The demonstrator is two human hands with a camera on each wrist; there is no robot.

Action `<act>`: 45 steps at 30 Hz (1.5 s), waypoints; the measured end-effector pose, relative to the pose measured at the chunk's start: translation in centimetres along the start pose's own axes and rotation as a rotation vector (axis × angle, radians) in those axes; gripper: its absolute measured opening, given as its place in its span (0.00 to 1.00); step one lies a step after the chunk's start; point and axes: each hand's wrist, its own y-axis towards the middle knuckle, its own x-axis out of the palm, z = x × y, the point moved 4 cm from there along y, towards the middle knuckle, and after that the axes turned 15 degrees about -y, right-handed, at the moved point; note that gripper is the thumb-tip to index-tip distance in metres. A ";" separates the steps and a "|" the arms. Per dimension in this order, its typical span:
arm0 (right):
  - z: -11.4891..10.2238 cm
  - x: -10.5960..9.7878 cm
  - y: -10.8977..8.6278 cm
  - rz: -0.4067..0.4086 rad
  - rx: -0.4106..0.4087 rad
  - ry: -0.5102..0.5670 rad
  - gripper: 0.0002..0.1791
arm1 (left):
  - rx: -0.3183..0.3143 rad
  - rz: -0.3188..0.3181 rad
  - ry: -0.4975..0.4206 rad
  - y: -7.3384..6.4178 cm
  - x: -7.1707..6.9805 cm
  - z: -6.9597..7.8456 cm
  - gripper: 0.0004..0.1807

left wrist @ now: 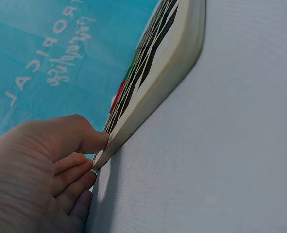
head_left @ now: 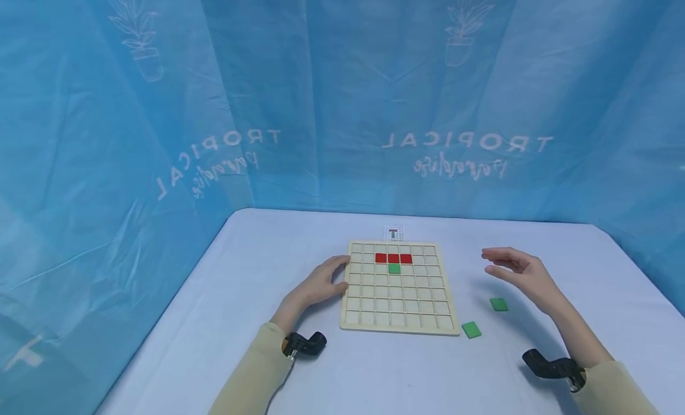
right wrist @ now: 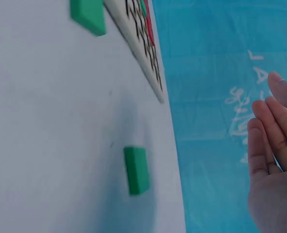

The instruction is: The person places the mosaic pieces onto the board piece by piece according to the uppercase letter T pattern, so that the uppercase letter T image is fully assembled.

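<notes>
A pale wooden grid board [head_left: 369, 320] lies on the white table. Three red tiles [head_left: 393, 258] sit side by side in one row of it, with a green tile [head_left: 394, 269] just below the middle one. My left hand [head_left: 316, 284] rests against the board's left edge, thumb and fingertips touching the rim, the fingers fairly straight. To the right of the board my right hand [head_left: 521, 272] hovers above the table, fingers loosely bent and holding nothing. Beneath it lies a loose green tile [head_left: 499, 304]. Another green tile [head_left: 471, 330] lies beside the board's lower right corner.
Behind the board's far edge lies a small printed card [head_left: 393, 233] showing a grid with a coloured pattern. Blue curtains [head_left: 342, 106] with white lettering hang behind the table and along its left side. Each wrist wears a black camera [head_left: 306, 343].
</notes>
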 end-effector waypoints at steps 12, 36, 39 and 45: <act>2.2 0.0 -3.3 -0.025 0.034 -0.008 0.24 | -0.003 0.011 -0.007 -0.2 -0.3 -0.4 0.34; 4.8 2.0 -5.2 -0.045 0.009 -0.273 0.21 | 0.015 -0.002 -0.023 -0.2 0.0 0.0 0.35; 4.7 2.0 -5.1 -0.044 0.003 -0.307 0.20 | 0.019 -0.003 -0.033 -0.2 0.0 0.2 0.35; 4.7 1.9 -5.2 -0.021 -0.021 -0.340 0.19 | 0.018 -0.001 -0.039 -0.2 0.0 0.3 0.34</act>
